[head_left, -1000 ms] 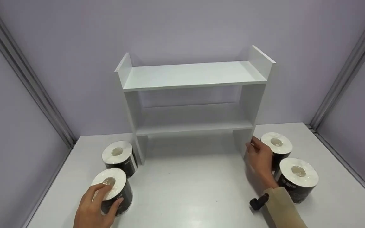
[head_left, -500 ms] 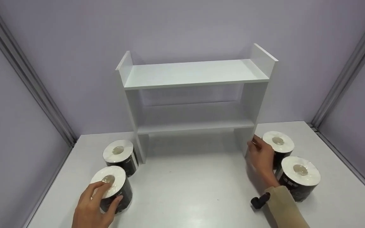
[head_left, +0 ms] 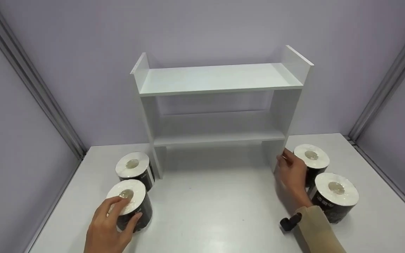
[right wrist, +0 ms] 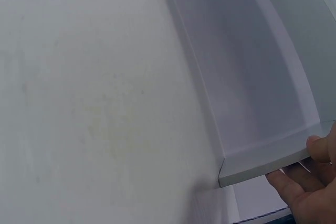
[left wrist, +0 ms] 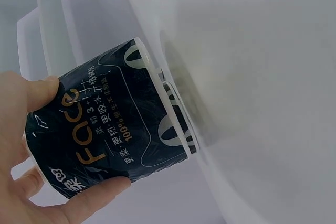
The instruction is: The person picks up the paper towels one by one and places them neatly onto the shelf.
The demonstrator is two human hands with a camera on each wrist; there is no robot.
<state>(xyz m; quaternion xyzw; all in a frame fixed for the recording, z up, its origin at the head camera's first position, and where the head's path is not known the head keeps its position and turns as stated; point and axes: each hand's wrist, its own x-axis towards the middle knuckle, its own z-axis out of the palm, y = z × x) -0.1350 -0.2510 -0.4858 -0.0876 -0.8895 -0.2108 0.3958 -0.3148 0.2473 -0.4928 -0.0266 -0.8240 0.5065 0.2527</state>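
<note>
Clearly, toward the worktop's left edge, the person's left hand (head_left: 105,225) has its grip curled round a squat cylindrical paper roll with a white top and a glossy black wrapper (head_left: 140,202), its fingers over the top and the thumb on the side. The left wrist view shows orange "Face" lettering on that wrapper; whether the roll's base meets the white worktop (head_left: 206,214) I cannot tell. Just behind, nearer the rear left corner, stands a 2nd white-and-black roll (head_left: 134,168), upright and close to the shelf's left leg.

In the middle, near the rear edge, stands a white 2-tier shelf of flat panels (head_left: 220,126), its upper board between 2 raised end panels, in front of a pale lilac wall (head_left: 209,31). At its right side, the right hand (head_left: 293,175) keeps a narrow grip, pinching the front edge of the side panel between thumb and fingers. A beige sleeve (head_left: 316,228) and a small black fitting (head_left: 290,222) show at that wrist. Just right of that hand, a 3rd roll (head_left: 314,161) stands toward the rear right corner, and a 4th (head_left: 336,196) stands in front of it, nearer the right edge.
</note>
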